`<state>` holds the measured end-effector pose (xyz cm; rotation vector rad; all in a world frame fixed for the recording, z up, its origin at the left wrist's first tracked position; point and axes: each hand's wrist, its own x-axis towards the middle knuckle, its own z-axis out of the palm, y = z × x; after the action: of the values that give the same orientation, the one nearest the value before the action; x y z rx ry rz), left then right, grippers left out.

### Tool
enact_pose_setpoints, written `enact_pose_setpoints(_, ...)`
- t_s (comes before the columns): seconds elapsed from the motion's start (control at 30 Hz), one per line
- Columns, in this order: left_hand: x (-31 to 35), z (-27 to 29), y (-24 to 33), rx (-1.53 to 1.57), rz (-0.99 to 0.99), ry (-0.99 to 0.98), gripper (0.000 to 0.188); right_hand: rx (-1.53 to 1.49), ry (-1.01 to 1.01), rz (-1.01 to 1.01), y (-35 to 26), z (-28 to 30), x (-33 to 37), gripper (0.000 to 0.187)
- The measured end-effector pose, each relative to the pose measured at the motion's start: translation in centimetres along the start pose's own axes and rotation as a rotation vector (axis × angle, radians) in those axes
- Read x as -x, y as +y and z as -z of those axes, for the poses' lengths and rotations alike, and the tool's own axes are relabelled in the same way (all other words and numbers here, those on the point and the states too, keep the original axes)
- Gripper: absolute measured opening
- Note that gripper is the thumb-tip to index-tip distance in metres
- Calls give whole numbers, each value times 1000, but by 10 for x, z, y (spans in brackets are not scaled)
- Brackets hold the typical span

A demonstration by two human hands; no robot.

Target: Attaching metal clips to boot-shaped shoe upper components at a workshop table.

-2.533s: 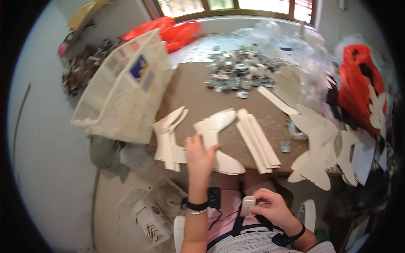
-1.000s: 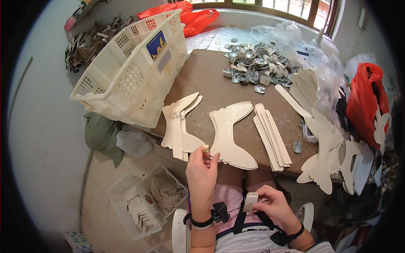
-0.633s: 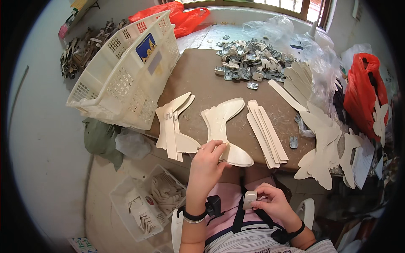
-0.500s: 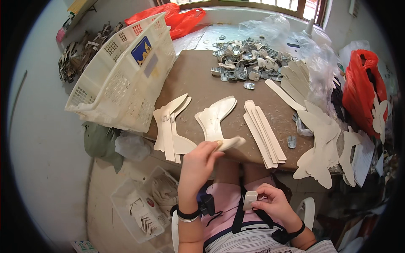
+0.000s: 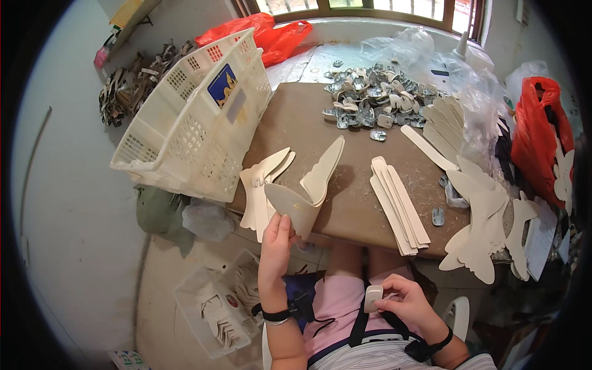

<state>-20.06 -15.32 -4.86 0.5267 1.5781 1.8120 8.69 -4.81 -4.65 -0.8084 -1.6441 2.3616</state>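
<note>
My left hand [image 5: 277,243] pinches the near edge of a cream, wing-shaped cut piece [image 5: 295,209] at the table's front edge. The piece bends up and curls, its scalloped far end [image 5: 327,165] standing off the table. In front of my lap my right hand [image 5: 408,299] grips a small, cream, rounded rectangular buckle [image 5: 373,298] between thumb and fingers. Just left of the raised piece lies a stack of similar cream pieces [image 5: 248,203], a buckle [image 5: 258,181] on it. Long cream strips [image 5: 398,206] lie to the right, with a loose grey buckle [image 5: 438,216] beside them.
A heap of metal buckles [image 5: 382,92] covers the table's far side. A white plastic basket [image 5: 191,132] stands at the left edge. More cream cut pieces [image 5: 472,228] and a red bag [image 5: 539,135] are at the right. A clear bin [image 5: 209,345] sits on the floor.
My left hand has moved left and lifted the wing-shaped piece, which now curls upward. The right hand still holds its buckle in front of the lap. The whole view has shifted slightly.
</note>
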Motion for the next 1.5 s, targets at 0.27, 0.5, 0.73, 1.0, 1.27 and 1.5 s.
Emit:
enact_pose_setpoints(0.27, 0, -5, 5, 77, -5, 10, 33, 2, 1, 4, -2, 0, -2, 22)
enact_pose_setpoints(0.5, 4, -22, 9, -165, -122, 95, 14, -3, -1, 13, -1, -3, -3, 22)
enact_pose_setpoints(0.73, 9, -40, 16, -501, -218, 134, 10, 18, -6, 12, 6, 3, -6, 21)
enact_pose_setpoints(1.0, 20, -66, 16, -445, -117, 50, 15, -2, -1, -24, 2, 3, -15, 22)
enact_pose_setpoints(1.27, 20, -80, 15, -1013, -359, -77, 31, 35, 5, 2, 0, 8, -28, 23)
enact_pose_setpoints(1.5, 12, -72, 20, -995, -420, -188, 45, 45, 37, -15, -1, 15, -26, 23)
